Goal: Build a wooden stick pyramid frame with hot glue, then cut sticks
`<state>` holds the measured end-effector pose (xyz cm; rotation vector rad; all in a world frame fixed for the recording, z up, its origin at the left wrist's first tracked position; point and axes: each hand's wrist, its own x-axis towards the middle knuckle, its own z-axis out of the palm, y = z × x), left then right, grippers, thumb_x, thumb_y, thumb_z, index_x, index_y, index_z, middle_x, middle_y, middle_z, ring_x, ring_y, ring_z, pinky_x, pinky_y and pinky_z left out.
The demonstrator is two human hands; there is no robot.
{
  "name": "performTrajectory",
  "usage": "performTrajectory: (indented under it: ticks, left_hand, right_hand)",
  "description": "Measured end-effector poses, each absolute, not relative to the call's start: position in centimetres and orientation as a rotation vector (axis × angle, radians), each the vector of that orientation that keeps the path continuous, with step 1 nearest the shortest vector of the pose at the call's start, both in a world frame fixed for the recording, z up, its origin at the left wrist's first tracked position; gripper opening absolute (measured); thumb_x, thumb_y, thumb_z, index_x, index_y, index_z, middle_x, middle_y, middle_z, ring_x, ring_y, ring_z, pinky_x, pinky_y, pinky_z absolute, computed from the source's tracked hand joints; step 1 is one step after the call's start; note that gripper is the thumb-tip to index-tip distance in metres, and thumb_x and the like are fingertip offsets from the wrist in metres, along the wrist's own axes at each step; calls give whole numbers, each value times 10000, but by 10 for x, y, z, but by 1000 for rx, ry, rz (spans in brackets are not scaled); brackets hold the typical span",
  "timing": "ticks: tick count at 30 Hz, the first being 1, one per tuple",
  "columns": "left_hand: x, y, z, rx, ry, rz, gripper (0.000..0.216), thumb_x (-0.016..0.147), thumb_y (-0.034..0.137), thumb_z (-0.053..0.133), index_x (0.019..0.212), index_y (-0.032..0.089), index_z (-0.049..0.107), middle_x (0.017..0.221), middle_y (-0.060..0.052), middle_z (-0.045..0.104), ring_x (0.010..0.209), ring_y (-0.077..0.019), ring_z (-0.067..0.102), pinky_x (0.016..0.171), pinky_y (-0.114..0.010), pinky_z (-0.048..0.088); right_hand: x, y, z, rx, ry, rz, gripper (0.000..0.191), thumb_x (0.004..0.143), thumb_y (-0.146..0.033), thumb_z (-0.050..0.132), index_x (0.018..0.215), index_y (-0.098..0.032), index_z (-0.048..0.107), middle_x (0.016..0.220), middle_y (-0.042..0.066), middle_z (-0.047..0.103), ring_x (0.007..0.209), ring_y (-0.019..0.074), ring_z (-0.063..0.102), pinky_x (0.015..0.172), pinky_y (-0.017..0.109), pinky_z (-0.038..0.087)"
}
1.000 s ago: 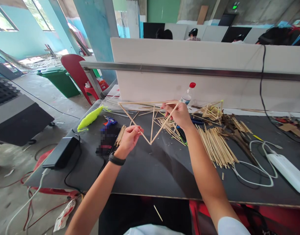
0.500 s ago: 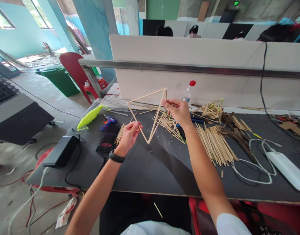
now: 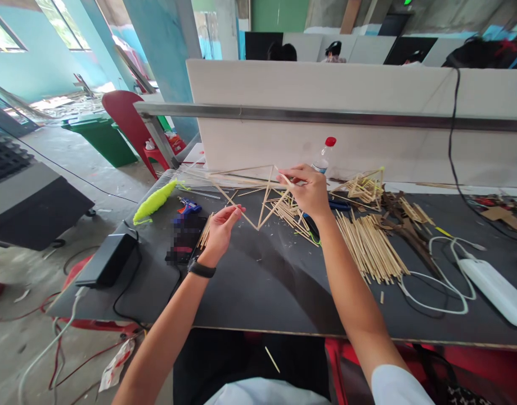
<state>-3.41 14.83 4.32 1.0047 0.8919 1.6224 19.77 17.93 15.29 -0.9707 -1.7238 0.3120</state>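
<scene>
Above the dark table, both my hands hold a frame of thin wooden sticks [image 3: 264, 202], joined at corners into triangles. My left hand [image 3: 223, 225] pinches the stick on the frame's left side between thumb and fingertips. With its fingers closed, my right hand [image 3: 305, 188] grips the stick at the upper right; its fingertips partly hide that corner. Behind the frame lies a loose pile of sticks [image 3: 294, 216]. A large bundle of sticks [image 3: 372, 247] rests right of my right forearm. Near my left hand are a few more sticks [image 3: 205, 233] and a blue glue gun [image 3: 189, 206].
A bottle with a red cap [image 3: 326, 152] stands by the white partition [image 3: 258, 84]. A small stick structure [image 3: 363, 188] sits at the back right. A white power bank [image 3: 494, 289] with a cable lies right, a black adapter [image 3: 107, 260] and yellow-green bundle [image 3: 154, 201] left.
The stick frame has tilted, its top corner dropping away and its right side swinging out to the right. Both hands keep their grip and have barely moved.
</scene>
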Motion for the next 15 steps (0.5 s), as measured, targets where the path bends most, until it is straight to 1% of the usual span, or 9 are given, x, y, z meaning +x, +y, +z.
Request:
performTrajectory:
  ticks: [3, 6, 8, 11, 13, 15]
  left_hand:
    - [-33, 148, 43, 1022, 896, 1646, 266, 703, 392, 877, 867, 200, 793, 917, -51, 780, 828, -133, 689, 759, -233, 526]
    - [-33, 147, 44, 983, 885, 1587, 273, 691, 386, 883, 852, 185, 791, 820, -39, 758, 751, -120, 679, 699, -214, 517]
    - [-34, 146, 46, 909, 863, 1510, 307, 668, 392, 895, 848, 167, 788, 748, -28, 731, 673, -104, 657, 646, -199, 502]
    - [-35, 144, 49, 791, 795, 1381, 345, 645, 404, 907, 816, 137, 771, 662, -10, 678, 574, -75, 598, 588, -185, 478]
    - [-36, 143, 51, 746, 748, 1320, 351, 645, 411, 908, 773, 126, 750, 597, 8, 625, 532, -63, 559, 555, -178, 459]
    - [-37, 143, 52, 736, 726, 1299, 355, 649, 421, 906, 746, 126, 734, 565, 20, 592, 513, -60, 537, 537, -179, 449]
  right_hand:
    - [197, 174, 156, -992, -1733, 363, 185, 886, -412, 709, 1020, -329, 807, 995, 33, 689, 811, 166, 620, 645, 319, 510]
    - [197, 171, 160, -1018, -1700, 365, 209, 860, -477, 726, 999, -345, 812, 1035, 31, 692, 850, 189, 629, 612, 321, 498]
    - [198, 170, 162, -1033, -1680, 347, 219, 846, -504, 736, 965, -339, 818, 1001, 30, 707, 856, 200, 634, 654, 337, 513]
    - [200, 171, 164, -1067, -1689, 348, 218, 846, -498, 742, 912, -308, 826, 875, 36, 734, 798, 205, 638, 730, 373, 521]
    - [202, 172, 163, -1104, -1714, 355, 196, 846, -466, 750, 879, -289, 828, 830, 37, 750, 746, 201, 641, 739, 385, 516]
    - [204, 174, 162, -1135, -1732, 357, 166, 840, -429, 760, 856, -278, 828, 843, 41, 767, 718, 196, 647, 727, 385, 511]
